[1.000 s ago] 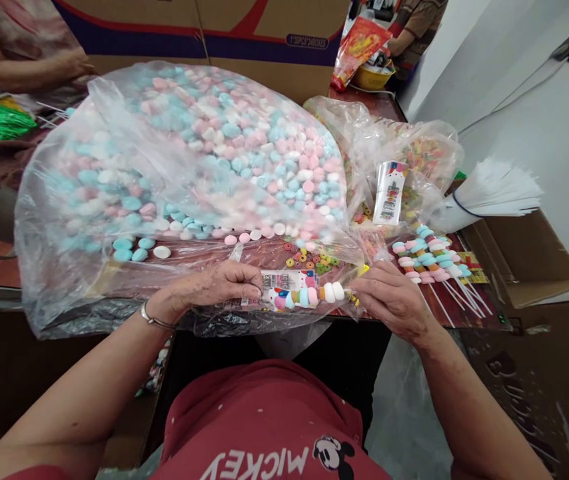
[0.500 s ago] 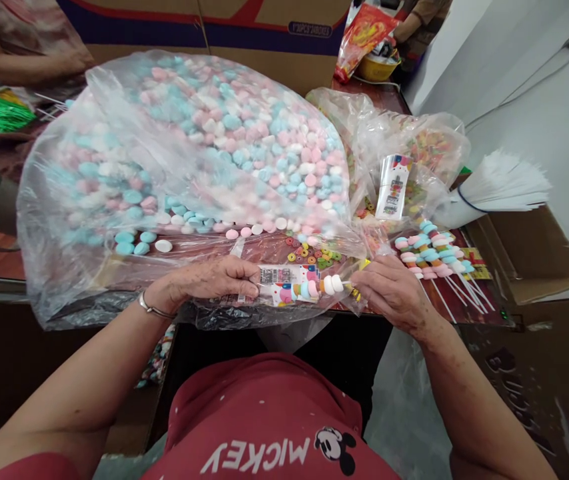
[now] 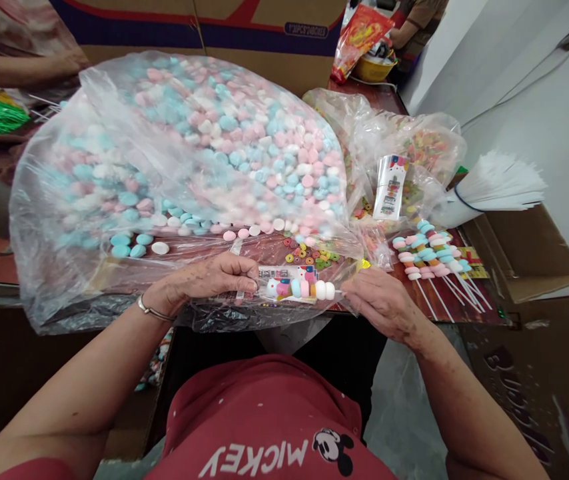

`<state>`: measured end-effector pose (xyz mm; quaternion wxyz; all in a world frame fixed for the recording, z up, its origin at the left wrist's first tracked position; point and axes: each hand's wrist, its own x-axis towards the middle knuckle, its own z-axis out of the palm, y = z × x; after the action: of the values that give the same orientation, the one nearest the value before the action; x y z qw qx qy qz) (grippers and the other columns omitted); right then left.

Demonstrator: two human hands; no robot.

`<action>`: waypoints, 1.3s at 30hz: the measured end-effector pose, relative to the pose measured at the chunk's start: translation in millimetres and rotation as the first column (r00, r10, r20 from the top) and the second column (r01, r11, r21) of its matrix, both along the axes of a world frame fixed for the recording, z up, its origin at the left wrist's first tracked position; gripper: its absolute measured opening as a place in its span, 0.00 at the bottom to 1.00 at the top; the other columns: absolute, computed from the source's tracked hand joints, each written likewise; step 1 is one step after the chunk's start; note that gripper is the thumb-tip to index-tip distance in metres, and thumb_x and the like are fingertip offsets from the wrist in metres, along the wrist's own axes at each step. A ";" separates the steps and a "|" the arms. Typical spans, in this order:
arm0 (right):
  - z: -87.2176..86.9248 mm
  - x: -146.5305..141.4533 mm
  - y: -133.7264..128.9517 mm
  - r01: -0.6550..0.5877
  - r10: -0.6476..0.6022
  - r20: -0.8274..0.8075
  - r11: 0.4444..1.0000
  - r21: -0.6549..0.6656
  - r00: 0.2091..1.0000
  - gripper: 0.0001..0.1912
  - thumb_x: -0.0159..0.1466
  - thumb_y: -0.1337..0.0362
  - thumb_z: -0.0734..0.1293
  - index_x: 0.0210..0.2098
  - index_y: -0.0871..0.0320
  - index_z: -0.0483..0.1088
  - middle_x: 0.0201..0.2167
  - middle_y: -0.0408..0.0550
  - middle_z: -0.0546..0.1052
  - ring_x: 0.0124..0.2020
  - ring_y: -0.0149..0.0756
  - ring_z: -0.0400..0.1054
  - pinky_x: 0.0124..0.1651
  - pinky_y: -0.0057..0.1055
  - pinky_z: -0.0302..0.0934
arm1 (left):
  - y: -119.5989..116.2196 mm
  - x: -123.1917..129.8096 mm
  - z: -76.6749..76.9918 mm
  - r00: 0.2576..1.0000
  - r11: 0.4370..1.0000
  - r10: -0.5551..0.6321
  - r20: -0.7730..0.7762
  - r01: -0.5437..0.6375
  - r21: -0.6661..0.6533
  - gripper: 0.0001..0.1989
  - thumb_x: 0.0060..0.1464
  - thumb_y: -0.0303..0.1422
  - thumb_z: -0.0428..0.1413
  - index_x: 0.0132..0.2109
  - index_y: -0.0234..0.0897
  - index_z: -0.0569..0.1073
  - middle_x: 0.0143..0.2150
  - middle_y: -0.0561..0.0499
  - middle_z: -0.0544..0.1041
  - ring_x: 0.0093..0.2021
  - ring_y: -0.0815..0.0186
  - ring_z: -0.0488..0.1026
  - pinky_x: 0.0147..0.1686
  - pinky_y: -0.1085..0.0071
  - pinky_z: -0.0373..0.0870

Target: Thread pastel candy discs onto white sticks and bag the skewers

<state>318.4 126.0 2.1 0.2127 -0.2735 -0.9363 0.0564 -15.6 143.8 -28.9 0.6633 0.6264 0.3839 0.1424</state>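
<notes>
One candy skewer (image 3: pixel 304 289) is just below the frame's middle, between two hands: the right hand (image 3: pixel 382 300) pinches its stick; the left hand (image 3: pixel 227 275) closes at its other end, exact grip hidden. Four blue candies (image 3: pixel 120 251) and one white candy (image 3: pixel 160 248) lie loose, left of centre.

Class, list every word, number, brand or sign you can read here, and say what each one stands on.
"MICKEY": upside down, on the red shirt.
"1*30PCS*24BOXES": on the large carton at the back.
"Bub...", ending unclear: on the lower-right carton.
Too small or blurred to read: print on the bundled cards, the printed packaging by the candy stick, and the red packet.
</notes>
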 end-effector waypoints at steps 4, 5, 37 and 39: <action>-1.2 -5.7 0.2 0.026 -0.025 -0.030 0.999 0.035 0.999 0.09 0.69 0.69 0.59 0.35 0.58 0.70 0.28 0.46 0.75 0.31 0.34 0.66 0.37 0.31 0.58 | -2.3 -0.2 3.7 1.000 0.999 -0.025 -0.017 0.025 -0.035 0.13 0.52 0.40 0.59 0.31 0.34 0.70 0.22 0.55 0.71 0.21 0.73 0.63 0.21 0.77 0.58; -1.0 -6.5 0.9 0.018 -0.017 -0.031 0.999 0.043 0.999 0.09 0.69 0.69 0.60 0.35 0.58 0.70 0.28 0.46 0.75 0.31 0.34 0.65 0.37 0.31 0.58 | -3.2 0.0 4.5 0.999 0.998 -0.036 -0.022 0.035 -0.053 0.13 0.53 0.40 0.58 0.31 0.34 0.70 0.22 0.55 0.71 0.20 0.74 0.63 0.20 0.77 0.57; -1.3 -11.4 -1.7 0.122 -0.124 -0.063 0.992 -0.027 0.990 0.11 0.69 0.67 0.59 0.32 0.59 0.71 0.28 0.47 0.75 0.31 0.33 0.65 0.38 0.30 0.56 | -0.5 6.4 -3.4 0.998 0.996 -0.008 0.058 0.003 0.085 0.13 0.55 0.40 0.58 0.31 0.34 0.75 0.23 0.53 0.73 0.24 0.71 0.67 0.25 0.76 0.64; -0.9 -12.7 -4.5 0.147 -0.161 -0.058 0.970 -0.193 0.985 0.12 0.68 0.68 0.59 0.31 0.59 0.70 0.26 0.44 0.74 0.30 0.31 0.65 0.36 0.27 0.56 | -0.9 7.5 -6.0 0.999 0.985 -0.001 0.043 -0.006 0.173 0.12 0.56 0.39 0.57 0.31 0.34 0.75 0.24 0.53 0.73 0.24 0.71 0.67 0.25 0.77 0.63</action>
<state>305.7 121.6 1.2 0.2237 -0.3620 -0.8944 0.1376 -8.2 142.9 -34.9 0.6144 0.6778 0.3566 0.1895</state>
